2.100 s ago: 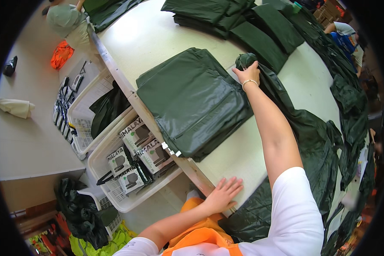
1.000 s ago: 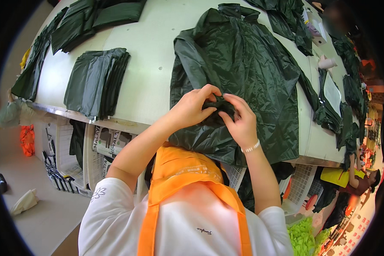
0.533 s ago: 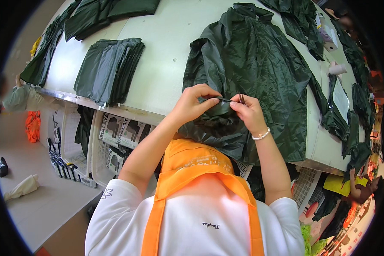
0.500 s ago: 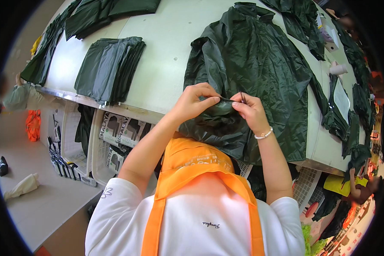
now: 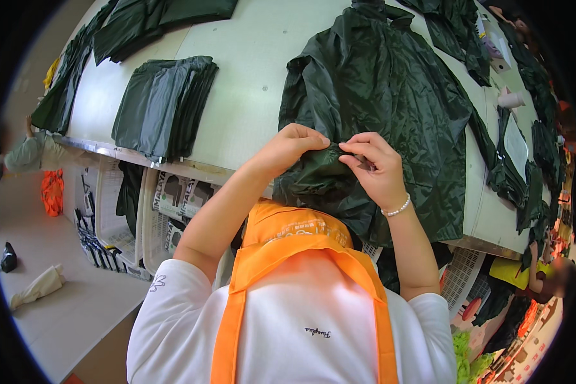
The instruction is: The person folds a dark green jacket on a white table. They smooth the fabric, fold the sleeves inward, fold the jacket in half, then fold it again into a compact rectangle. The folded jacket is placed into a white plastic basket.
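A dark green raincoat (image 5: 390, 96) lies spread on the white table (image 5: 249, 89), its lower part hanging over the near edge toward me. My left hand (image 5: 292, 146) pinches the bunched fabric at the near hem. My right hand (image 5: 374, 168), with a pearl bracelet on the wrist, grips the same fabric right beside it, fingertips almost touching the left hand's. An orange apron over a white shirt fills the lower view.
A stack of folded dark green garments (image 5: 163, 105) sits on the table to the left, more folded ones (image 5: 166, 19) behind. Loose dark coats (image 5: 525, 153) lie along the right edge. White plastic crates (image 5: 166, 211) with packets stand under the table. Another person (image 5: 29, 150) at far left.
The view swung from the folded stack to the spread raincoat. Both hands came together on its near hem and have since stayed there, shifting their pinch slightly.
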Available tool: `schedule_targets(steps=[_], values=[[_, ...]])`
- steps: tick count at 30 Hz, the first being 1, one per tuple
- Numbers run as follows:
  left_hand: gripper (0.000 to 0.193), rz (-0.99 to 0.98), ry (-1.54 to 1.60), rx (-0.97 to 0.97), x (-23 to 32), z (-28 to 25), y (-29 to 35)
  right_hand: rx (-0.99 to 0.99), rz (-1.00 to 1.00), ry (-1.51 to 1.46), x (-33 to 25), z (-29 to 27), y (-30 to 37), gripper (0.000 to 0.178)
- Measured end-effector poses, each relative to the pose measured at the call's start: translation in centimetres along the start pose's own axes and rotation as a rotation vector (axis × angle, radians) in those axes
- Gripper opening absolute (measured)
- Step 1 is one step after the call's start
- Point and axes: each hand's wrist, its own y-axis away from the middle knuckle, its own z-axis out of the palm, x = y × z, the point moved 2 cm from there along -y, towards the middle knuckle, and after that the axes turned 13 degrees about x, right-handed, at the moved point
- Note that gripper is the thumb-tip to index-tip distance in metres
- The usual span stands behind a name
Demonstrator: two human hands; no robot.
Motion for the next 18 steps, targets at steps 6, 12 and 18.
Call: schedule_targets(steps=[6, 12, 18], values=[[0.020, 0.059, -0.067, -0.025, 0.6, -0.1, -0.9, -0.023, 0.091, -0.080, 1.1, 0.4, -0.9, 0.010], [0.023, 0.411, -0.414, 0.023, 1.8, 1.3, -0.5, -0.061, 0.310, -0.034, 2.0, 1.0, -1.0, 0.009], [0.020, 0.335, -0.562, 0.126, 1.1, 1.1, -0.7, 0.111, 0.177, 0.178, 3.0, 0.1, -2.1, 0.016]])
